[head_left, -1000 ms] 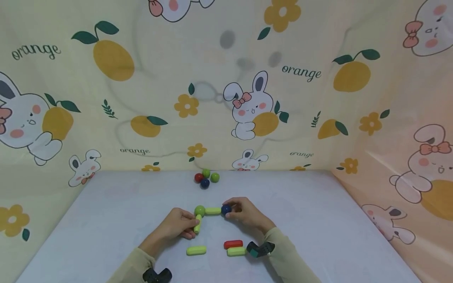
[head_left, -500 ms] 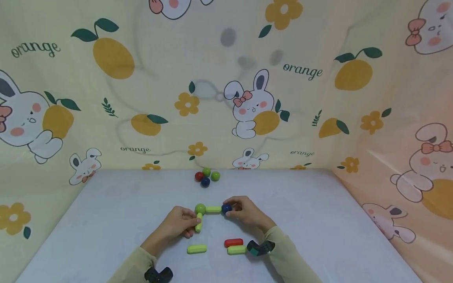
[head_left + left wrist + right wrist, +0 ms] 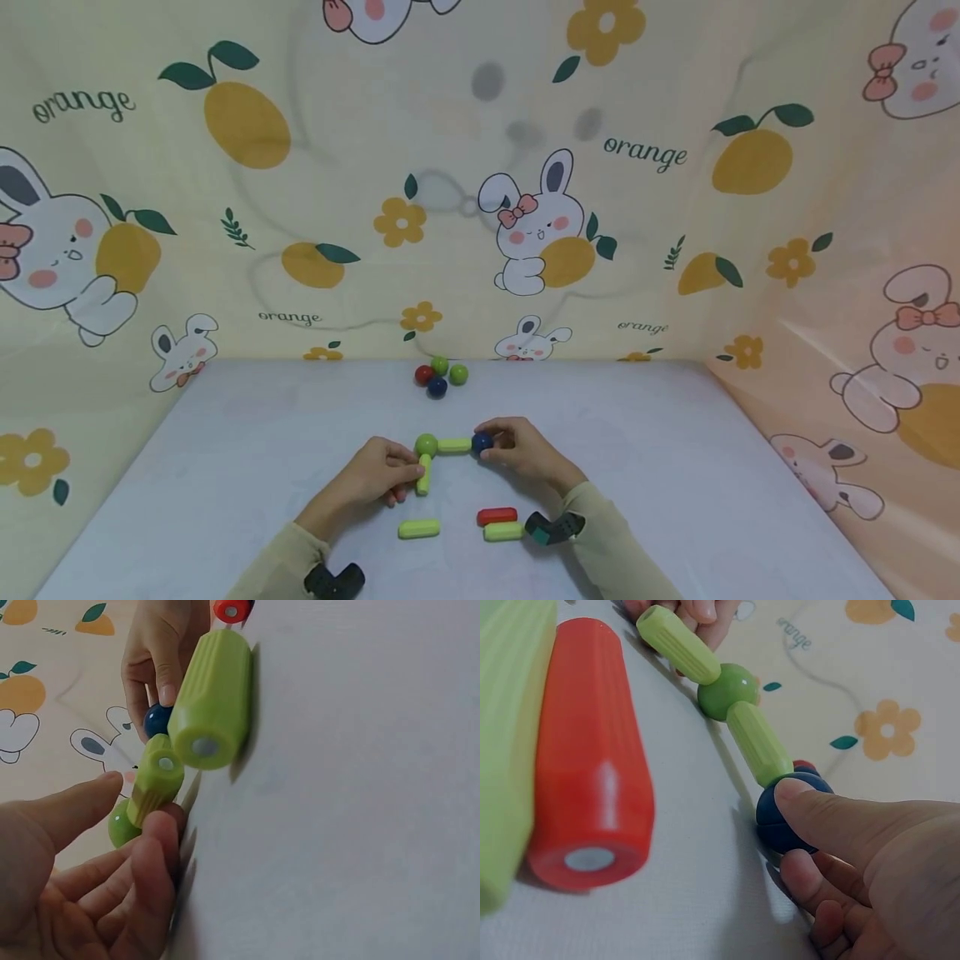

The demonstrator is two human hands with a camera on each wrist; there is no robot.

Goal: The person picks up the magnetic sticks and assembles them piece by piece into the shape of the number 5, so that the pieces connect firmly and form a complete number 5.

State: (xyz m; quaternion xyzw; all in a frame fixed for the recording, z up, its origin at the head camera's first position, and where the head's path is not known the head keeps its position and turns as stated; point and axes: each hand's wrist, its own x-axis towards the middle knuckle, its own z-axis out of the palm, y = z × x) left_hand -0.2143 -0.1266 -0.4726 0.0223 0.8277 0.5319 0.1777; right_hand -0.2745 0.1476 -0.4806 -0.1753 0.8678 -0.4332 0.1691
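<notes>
My right hand [image 3: 525, 452] pinches a dark blue ball [image 3: 780, 825] between thumb and fingers. A yellow-green magnetic stick [image 3: 454, 446] joins that ball to a light green ball [image 3: 426, 445]. From the green ball a second yellow-green stick [image 3: 156, 784] points toward me, forming a corner. My left hand [image 3: 371, 475] is beside this second stick. In the left wrist view its fingertips are right at the stick, while its thumb stands off with a gap.
Nearer me lie a loose yellow-green stick [image 3: 419, 529], a red stick [image 3: 497, 517] and another yellow-green stick [image 3: 503, 532] alongside it. At the back of the white table [image 3: 637, 467] sit a red ball [image 3: 424, 375], a blue ball [image 3: 437, 387] and two green balls [image 3: 459, 374].
The second stick has swung from a slant to nearly straight toward me. My left thumb no longer overlaps it as much. My right hand stays on the blue ball.
</notes>
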